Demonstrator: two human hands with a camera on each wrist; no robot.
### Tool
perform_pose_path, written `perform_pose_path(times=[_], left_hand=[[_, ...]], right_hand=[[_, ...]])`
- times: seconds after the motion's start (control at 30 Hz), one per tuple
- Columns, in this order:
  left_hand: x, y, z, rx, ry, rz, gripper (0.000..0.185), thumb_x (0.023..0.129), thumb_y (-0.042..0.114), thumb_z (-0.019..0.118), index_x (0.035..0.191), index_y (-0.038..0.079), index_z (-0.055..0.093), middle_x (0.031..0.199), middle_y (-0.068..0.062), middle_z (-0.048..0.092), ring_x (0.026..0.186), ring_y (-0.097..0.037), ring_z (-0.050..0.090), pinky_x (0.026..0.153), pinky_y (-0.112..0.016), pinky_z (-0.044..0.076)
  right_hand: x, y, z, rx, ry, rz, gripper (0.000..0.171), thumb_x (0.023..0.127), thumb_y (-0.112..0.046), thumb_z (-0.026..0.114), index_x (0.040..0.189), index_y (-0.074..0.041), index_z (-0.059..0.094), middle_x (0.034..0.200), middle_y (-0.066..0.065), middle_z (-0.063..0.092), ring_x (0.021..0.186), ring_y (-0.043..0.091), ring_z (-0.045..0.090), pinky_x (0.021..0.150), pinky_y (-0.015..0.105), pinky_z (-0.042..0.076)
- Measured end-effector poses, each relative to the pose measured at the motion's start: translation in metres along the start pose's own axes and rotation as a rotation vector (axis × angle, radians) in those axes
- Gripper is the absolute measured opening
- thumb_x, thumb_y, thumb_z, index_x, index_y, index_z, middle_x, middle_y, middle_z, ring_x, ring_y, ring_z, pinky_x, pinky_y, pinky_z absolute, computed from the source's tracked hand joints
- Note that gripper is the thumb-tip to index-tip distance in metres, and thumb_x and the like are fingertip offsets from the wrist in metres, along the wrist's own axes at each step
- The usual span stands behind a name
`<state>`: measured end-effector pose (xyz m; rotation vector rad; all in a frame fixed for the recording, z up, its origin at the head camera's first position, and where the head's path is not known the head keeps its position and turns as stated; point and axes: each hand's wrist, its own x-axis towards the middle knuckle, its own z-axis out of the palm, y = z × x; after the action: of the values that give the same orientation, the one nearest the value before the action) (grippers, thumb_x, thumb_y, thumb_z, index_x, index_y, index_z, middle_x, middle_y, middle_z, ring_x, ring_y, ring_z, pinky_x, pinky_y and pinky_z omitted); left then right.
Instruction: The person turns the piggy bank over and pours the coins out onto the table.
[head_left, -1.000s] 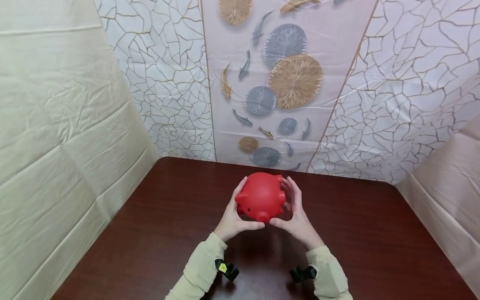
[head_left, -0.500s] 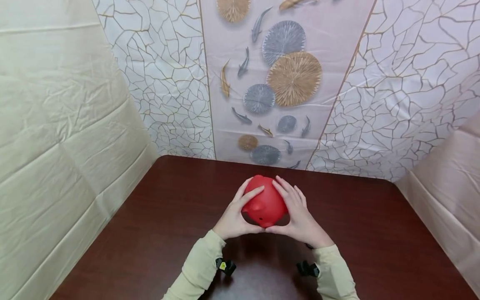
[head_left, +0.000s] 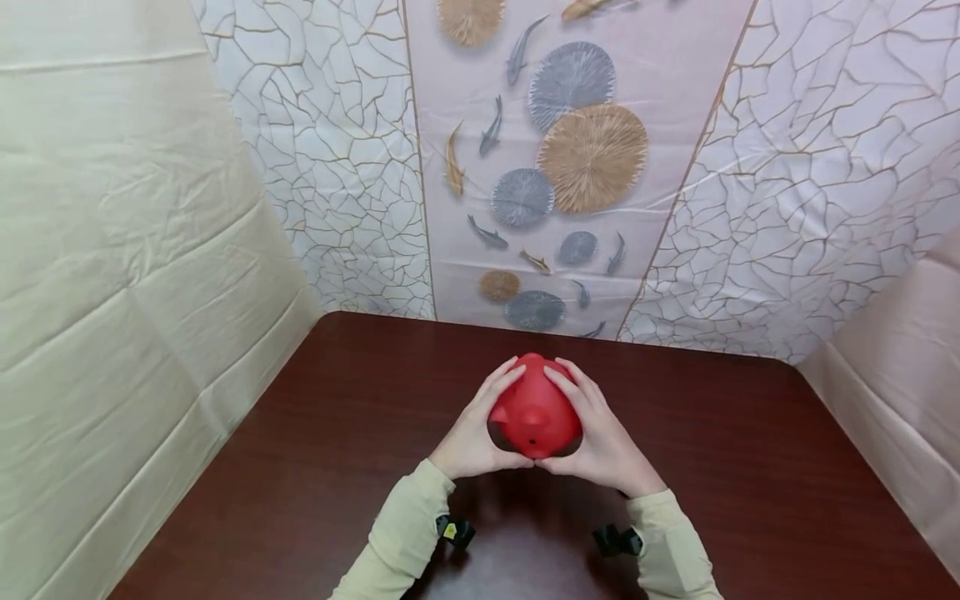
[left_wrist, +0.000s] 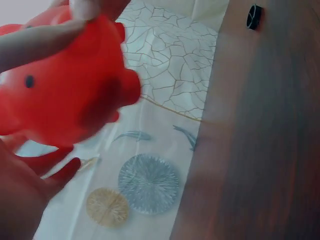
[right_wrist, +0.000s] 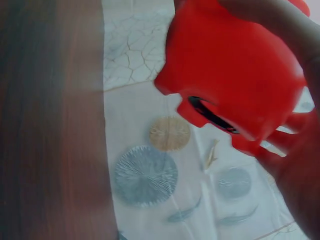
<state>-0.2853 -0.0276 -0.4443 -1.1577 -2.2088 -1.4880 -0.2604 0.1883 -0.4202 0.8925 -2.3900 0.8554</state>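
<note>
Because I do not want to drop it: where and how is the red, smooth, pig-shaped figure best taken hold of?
Probably by both rounded sides of the pig-shaped figure, approached from left and right at once, as the left hand and right hand hold it. The body is wide and bulging, so curved fingers suit it; its short stubs likely offer little grip.

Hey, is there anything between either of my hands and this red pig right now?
Nothing visible is. The left hand and the right hand hold the red pig directly, one on each side, with bare fingers against its surface.
</note>
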Motion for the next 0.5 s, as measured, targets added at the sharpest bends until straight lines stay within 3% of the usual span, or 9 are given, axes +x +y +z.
perform_pose_path(times=[0.13,0.27,0.4,0.5], left_hand=[[0.002,0.0,0.0,-0.154,0.049,-0.041,0.108,0.07,0.017,0.085,0.154,0.025,0.017,0.158,0.0,0.028,0.14,-0.027,0.037,0.107,-0.042,0.046],[-0.001,0.001,0.0,-0.309,0.061,-0.141,0.105,0.075,0.025,0.082,0.154,0.034,0.014,0.159,0.005,0.027,0.141,-0.028,0.037,0.112,-0.051,0.039],[-0.004,0.006,0.0,-0.335,0.028,-0.207,0.099,0.077,0.031,0.08,0.152,0.039,0.017,0.157,0.002,0.029,0.139,-0.029,0.038,0.109,-0.054,0.039],[-0.003,0.009,-0.002,-0.323,0.022,-0.208,0.096,0.078,0.031,0.08,0.152,0.039,0.02,0.155,0.0,0.033,0.137,-0.028,0.04,0.107,-0.054,0.041]], right_hand=[[0.002,-0.001,-0.002,0.104,0.097,0.04,0.115,0.055,-0.014,0.095,0.15,-0.013,0.031,0.155,0.011,0.03,0.139,0.017,0.032,0.096,0.032,0.052],[0.0,-0.006,-0.002,0.25,0.175,0.131,0.116,0.056,-0.006,0.093,0.152,-0.016,0.027,0.151,0.005,0.036,0.133,0.004,0.037,0.093,0.017,0.049],[-0.003,-0.012,-0.002,0.435,0.197,0.231,0.113,0.06,-0.001,0.089,0.152,-0.02,0.025,0.145,-0.004,0.041,0.127,0.004,0.042,0.087,0.017,0.052],[-0.001,-0.014,-0.003,0.553,0.189,0.262,0.111,0.063,0.002,0.086,0.153,-0.02,0.023,0.145,-0.008,0.041,0.128,0.009,0.043,0.086,0.02,0.054]])
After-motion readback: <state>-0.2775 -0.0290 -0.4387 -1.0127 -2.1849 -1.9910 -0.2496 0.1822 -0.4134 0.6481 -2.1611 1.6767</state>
